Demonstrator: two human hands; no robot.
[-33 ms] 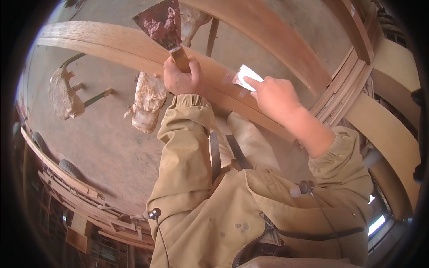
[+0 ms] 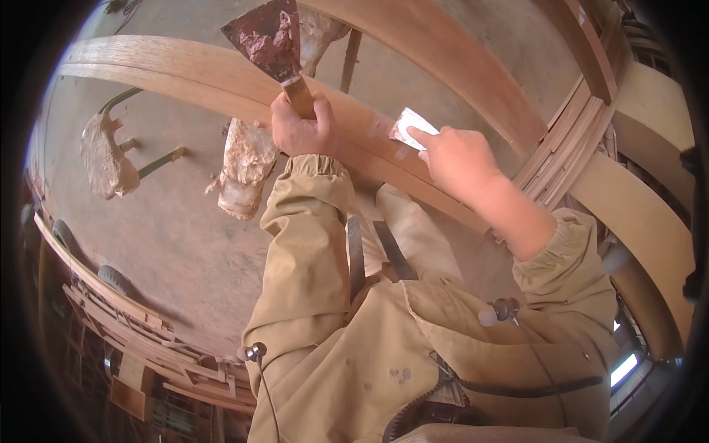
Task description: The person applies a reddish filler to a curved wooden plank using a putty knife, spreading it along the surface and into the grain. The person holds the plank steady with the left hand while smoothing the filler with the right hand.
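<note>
My left hand [image 2: 303, 133] is closed round the wooden handle of a putty knife [image 2: 298, 96]. Its wide, dark blade points away from me and carries a lump of reddish-brown putty [image 2: 269, 44]. In my right hand [image 2: 461, 159] is a small white scraper [image 2: 412, 127], with the index finger laid along it and reddish smears on its edge. The scraper is over a long wooden board [image 2: 354, 125] that runs across in front of me, beside reddish filler patches on its surface. Whether its edge touches the wood, I cannot tell.
A second curved wooden piece [image 2: 443, 59] lies beyond the board. Wrapped supports [image 2: 247, 166] stand under and beside it, another wrapped one [image 2: 107, 159] farther left. Stacked wood strips [image 2: 554, 159] and curved panels [image 2: 635, 210] are at right. More timber [image 2: 148, 336] lies lower left.
My right hand has shifted slightly to the right along the board with the white scraper. My left hand and the putty knife are nearly still.
</note>
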